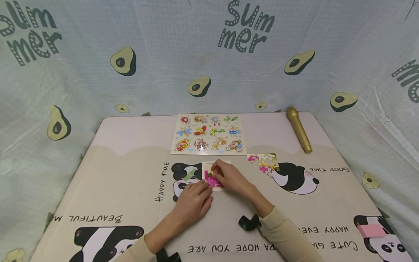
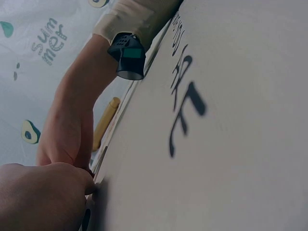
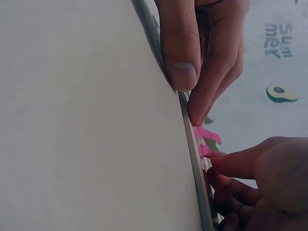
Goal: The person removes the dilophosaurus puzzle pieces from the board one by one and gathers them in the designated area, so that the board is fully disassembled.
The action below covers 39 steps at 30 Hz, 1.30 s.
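Note:
A small jigsaw puzzle board (image 1: 227,163) with pink pieces in its tray lies at the middle of the table. My right hand (image 1: 230,178) is over it, thumb and fingers brought together at a pink puzzle piece (image 3: 208,134), which stands tilted above the board edge in the right wrist view. At the board's near left corner, my left hand (image 1: 193,198) rests with its fingers extended. In the right wrist view the left fingertips (image 3: 183,77) are right at the board's edge. Both hands partly cover the puzzle.
Loose jigsaw pieces (image 1: 263,167) lie to the right of the board. Behind it is a larger insect picture board (image 1: 208,134). A gold microphone-shaped object (image 1: 299,130) lies back right, a pink block (image 1: 371,231) front right. Patterned curtain (image 1: 163,72) surrounds the table.

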{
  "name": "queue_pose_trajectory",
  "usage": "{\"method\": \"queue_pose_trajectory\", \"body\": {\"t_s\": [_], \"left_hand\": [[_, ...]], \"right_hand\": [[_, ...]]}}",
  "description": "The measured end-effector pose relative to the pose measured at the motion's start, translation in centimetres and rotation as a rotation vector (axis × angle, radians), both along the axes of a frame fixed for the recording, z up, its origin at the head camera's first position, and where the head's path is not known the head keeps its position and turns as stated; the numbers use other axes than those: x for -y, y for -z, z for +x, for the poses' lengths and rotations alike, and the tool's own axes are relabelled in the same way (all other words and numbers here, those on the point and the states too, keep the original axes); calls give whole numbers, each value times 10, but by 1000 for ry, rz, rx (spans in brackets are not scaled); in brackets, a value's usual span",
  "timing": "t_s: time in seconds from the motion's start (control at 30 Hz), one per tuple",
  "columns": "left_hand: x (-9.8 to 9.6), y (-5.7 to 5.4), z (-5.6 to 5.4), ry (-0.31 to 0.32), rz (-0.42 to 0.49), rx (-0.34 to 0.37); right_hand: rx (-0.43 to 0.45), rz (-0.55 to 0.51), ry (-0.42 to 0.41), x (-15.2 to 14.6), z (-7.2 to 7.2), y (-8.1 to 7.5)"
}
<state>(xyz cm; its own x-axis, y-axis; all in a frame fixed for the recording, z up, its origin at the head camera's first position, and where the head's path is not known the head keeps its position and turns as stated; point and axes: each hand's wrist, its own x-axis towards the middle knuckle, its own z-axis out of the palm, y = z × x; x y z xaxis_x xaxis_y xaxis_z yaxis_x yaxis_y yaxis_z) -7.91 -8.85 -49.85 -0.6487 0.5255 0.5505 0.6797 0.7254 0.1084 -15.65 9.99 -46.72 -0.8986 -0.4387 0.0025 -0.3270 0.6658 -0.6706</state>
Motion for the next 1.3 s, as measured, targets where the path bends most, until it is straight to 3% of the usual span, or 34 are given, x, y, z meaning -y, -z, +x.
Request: {"method": "queue_pose_trajectory", "body": {"t_s": [0.3, 0.83, 1.3], "left_hand": [[1, -1, 0, -1, -7, 9], [1, -3, 1, -7, 5, 64], [1, -2, 1, -5, 12, 45]], "right_hand": [[9, -22, -4, -1, -1, 0], [59, -70, 74, -8, -2, -5], [57, -84, 109, -18, 2, -13]]}}
